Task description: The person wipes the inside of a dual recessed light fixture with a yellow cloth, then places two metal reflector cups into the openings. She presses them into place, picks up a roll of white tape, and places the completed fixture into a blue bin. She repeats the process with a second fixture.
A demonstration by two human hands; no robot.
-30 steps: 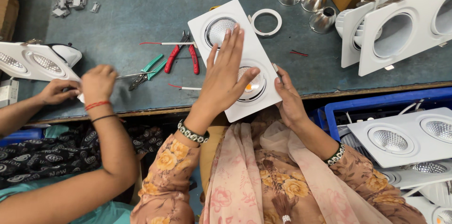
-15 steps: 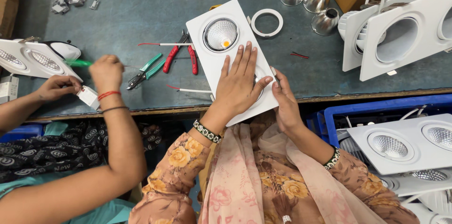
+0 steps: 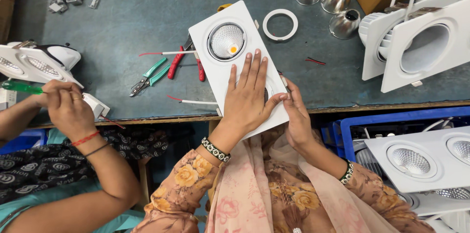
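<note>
Left hand (image 3: 249,97) is laid flat, fingers spread wide, on the near half of a white twin downlight fixture (image 3: 230,47). Right hand (image 3: 295,115) is pressed against the fixture's near right edge, fingers loosely curled. The fixture is tilted across the front edge of the grey surface (image 3: 122,12). Red pliers (image 3: 188,61) and green pliers (image 3: 147,76) are seen just left; a white ring (image 3: 280,24) near right. A co-worker's hand (image 3: 66,105) is seen far left.

Orange floral sleeves, pink scarf, beaded bracelets (black-and-white) on left hand (image 3: 248,99) and right hand (image 3: 296,120)
</note>
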